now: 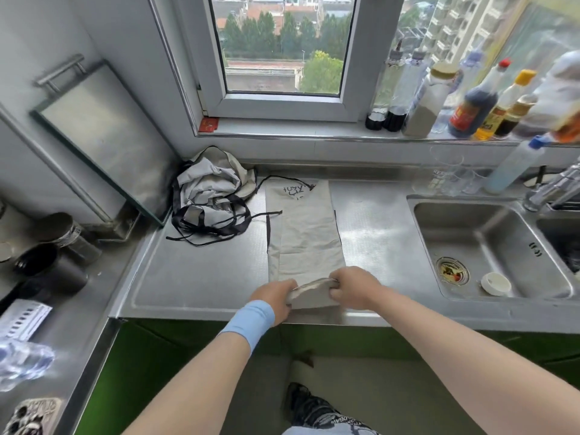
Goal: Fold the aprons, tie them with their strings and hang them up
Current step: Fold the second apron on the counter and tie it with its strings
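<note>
A beige apron (303, 227) lies folded into a long narrow strip on the steel counter (194, 271), with black strings trailing off its left and right sides. Its near end is rolled or folded up at the counter's front edge. My left hand (276, 298), with a blue wristband, grips the left side of that rolled end. On the right side of it my right hand (354, 287) pinches the same end. A heap of crumpled aprons (210, 196) with tangled black strings sits in the back left corner.
A steel sink (489, 246) with a white cap (496, 283) in it lies to the right, beside a tap (552, 186). Bottles (470, 105) line the window sill. A metal board (103, 136) leans at the left wall, with dark cups (53, 262) below it.
</note>
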Motion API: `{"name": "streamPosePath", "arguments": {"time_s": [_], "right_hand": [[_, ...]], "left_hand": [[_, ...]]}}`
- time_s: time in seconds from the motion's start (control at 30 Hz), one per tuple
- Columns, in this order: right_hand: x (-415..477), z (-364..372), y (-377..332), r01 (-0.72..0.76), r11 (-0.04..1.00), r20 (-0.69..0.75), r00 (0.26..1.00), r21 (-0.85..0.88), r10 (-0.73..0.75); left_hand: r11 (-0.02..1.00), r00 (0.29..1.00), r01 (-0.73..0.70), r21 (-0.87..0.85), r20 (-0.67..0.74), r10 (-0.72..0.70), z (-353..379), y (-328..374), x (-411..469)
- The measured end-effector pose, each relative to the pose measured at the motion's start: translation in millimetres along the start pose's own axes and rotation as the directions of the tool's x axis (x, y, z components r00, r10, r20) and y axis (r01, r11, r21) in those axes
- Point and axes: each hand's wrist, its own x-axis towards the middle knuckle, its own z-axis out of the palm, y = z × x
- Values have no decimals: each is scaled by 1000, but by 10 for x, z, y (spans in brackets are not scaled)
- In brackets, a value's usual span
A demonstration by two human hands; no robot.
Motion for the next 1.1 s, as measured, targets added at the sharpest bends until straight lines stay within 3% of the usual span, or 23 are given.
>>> {"name": "streamPosePath", "arguments": {"time_s": [0.13, 0.2, 0.27, 0.37, 0.47, 0.6, 0.7, 0.8, 0.87, 1.0, 1.1], "right_hand": [[18, -522, -6, -97, 968, 303, 953, 233, 22], [77, -699, 32, -105, 952, 359, 933, 289, -6], [181, -797, 59, -107, 942, 312, 950, 318, 3], [446, -857, 88, -95, 943, 54, 995, 320, 82], [755, -858, 147, -94, 930, -159, 974, 355, 159], [1154, -765, 225, -173, 911, -172, 952, 375, 252], [1461, -584, 322, -244, 908, -137, 943, 340, 305], [1677, -371, 406, -295, 912, -133, 930, 285, 343], [1731, -236, 430, -293, 940, -229, 917, 176, 328], [1648, 74, 408, -191, 980, -508, 850, -51, 140], [1505, 435, 346, -48, 983, -445, 895, -176, -36]], "left_hand": [[999, 975, -4, 41, 224, -5, -513, 48, 69], [999, 982, 7, -49, 191, 3, -764, 42, 141], [989, 999, 5, -150, 44, 2, -958, 27, 248], [971, 979, -3, -239, -200, -46, -1104, -10, 503], [948, 953, 26, -316, -279, -119, -1144, -60, 820], [952, 886, 81, -295, -416, -204, -1084, -209, 1204], [993, 814, 44, -112, -572, -101, -851, -229, 1298], [997, 904, -74, -9, -422, 63, -526, -196, 1305], [992, 961, -116, 51, -248, 125, -327, -224, 1345], [965, 994, -104, 242, -3, 108, -38, -310, 1406], [939, 996, -86, 333, 4, 90, 112, -369, 1440]]}}
